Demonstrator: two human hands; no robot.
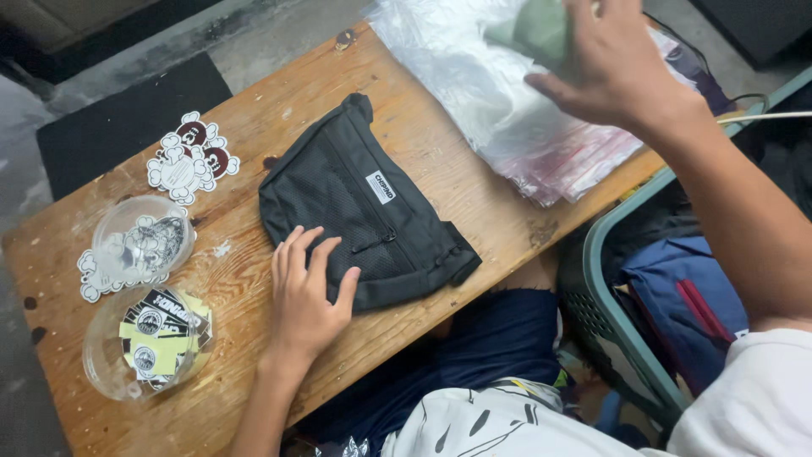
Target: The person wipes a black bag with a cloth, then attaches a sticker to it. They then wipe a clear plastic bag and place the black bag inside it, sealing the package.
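A black fabric pouch (364, 199) with a mesh front, a zip and a small white label lies flat in the middle of a worn wooden table (474, 182). My left hand (306, 292) rests palm down with fingers spread on the pouch's near corner and the wood beside it. My right hand (611, 63) reaches over a stack of clear zip bags (507, 110) at the table's far right end. It grips a soft green thing (537, 30) at the top edge of the view, mostly hidden by the fingers.
Two clear round plastic containers hold stickers: one with white cartoon stickers (144, 241), one with black and yellow ones (152, 338). More white and dark red stickers (190, 156) lie loose. A green crate (630, 338) with a blue bag (677, 296) stands right of the table.
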